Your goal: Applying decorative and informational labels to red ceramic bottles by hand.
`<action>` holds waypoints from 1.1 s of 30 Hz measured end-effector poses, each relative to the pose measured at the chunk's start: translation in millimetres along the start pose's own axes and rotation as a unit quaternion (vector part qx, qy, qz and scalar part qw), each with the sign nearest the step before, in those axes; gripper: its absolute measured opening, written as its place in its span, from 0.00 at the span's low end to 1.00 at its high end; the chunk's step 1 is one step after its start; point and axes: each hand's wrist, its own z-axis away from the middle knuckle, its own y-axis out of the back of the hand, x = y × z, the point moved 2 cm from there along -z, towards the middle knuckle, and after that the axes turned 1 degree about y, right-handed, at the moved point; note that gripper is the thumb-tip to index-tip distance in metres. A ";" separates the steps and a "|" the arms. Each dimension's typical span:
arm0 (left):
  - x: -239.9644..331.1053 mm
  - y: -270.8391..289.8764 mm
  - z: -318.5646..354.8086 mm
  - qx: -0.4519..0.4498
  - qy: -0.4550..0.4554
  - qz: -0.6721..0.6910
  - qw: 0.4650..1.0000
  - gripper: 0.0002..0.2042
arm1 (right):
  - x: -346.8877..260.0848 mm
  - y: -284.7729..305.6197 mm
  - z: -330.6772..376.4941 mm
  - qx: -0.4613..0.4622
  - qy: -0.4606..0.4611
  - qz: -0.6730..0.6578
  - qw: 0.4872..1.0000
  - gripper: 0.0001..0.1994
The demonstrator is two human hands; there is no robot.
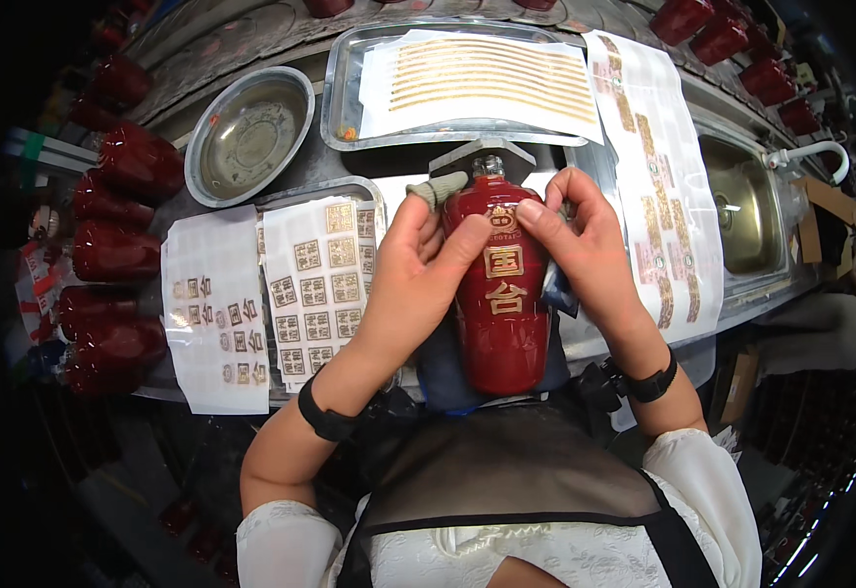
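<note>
A glossy dark red bottle (503, 343) with a clear glass neck lies in front of me, its neck pointing away and resting by a grey angled bracket (467, 155). Gold characters and a small gold emblem (502, 221) run down its face. On the bottle's left shoulder my left hand (418, 250) grips with the thumb pressed beside the emblem; a grey-green cloth cover (438, 187) is on one finger. My right hand (585, 235) holds the right shoulder, its thumb tip at the emblem's edge and the other fingers curled. Dark blue cloth (440, 367) lies under the bottle.
Sheets of gold decals (315, 289) lie at left and right (697, 167). A metal tray (342, 78) at the back carries a sheet of gold strips (487, 83). Beside it stands a steel bowl (199, 137) of water. Red bottles (119, 250) line the left; a sink (749, 211) is at right.
</note>
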 end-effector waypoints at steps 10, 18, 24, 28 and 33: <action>3.2 19.7 30.6 -0.048 -0.248 -0.473 0.844 0.17 | 8.7 3.0 8.0 -0.002 -0.027 0.007 1.000 0.18; -2.8 23.6 40.0 -0.015 -0.234 -0.475 0.848 0.18 | 11.6 1.2 7.3 0.000 -0.003 -0.023 1.000 0.19; -2.7 18.1 37.9 -0.055 -0.296 -0.530 0.793 0.18 | 9.2 2.6 7.6 -0.006 0.008 -0.010 1.000 0.19; 0.6 25.6 44.0 -0.044 -0.297 -0.576 0.761 0.19 | 7.0 1.7 8.6 -0.015 0.005 -0.034 0.999 0.19; 2.0 29.3 55.2 -0.025 -0.272 -0.596 0.755 0.21 | 7.5 0.9 8.6 -0.011 0.008 -0.026 1.000 0.19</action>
